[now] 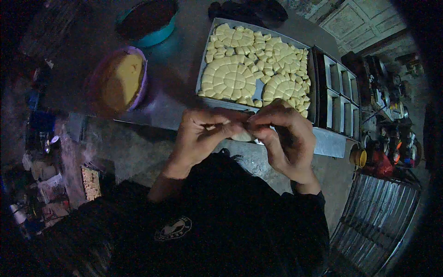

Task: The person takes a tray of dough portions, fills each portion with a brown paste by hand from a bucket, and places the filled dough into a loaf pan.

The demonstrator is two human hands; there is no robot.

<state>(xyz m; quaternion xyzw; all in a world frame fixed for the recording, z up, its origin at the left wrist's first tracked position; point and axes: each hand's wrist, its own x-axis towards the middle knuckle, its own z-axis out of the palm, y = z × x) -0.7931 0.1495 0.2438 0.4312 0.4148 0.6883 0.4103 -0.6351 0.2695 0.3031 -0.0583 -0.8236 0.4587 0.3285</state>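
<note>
My left hand (196,141) and my right hand (290,141) meet in front of me at the table's near edge. Their fingertips pinch a small pale piece of dough (242,135) from both sides. Something dark shows among the fingers above it; I cannot make out what it is. Just beyond the hands lies a metal tray (201,76) full of cut dough pieces (229,78). Several of these form round, ring-patterned groups, and smaller lumps fill the gaps between them.
A purple bowl (144,83) with a yellowish filling stands at the left. Behind it, a teal bowl (161,37) holds a dark brown mass. Rectangular baking tins (339,87) sit right of the tray. On the lower right is a metal rack (369,217), near a yellow container (358,157).
</note>
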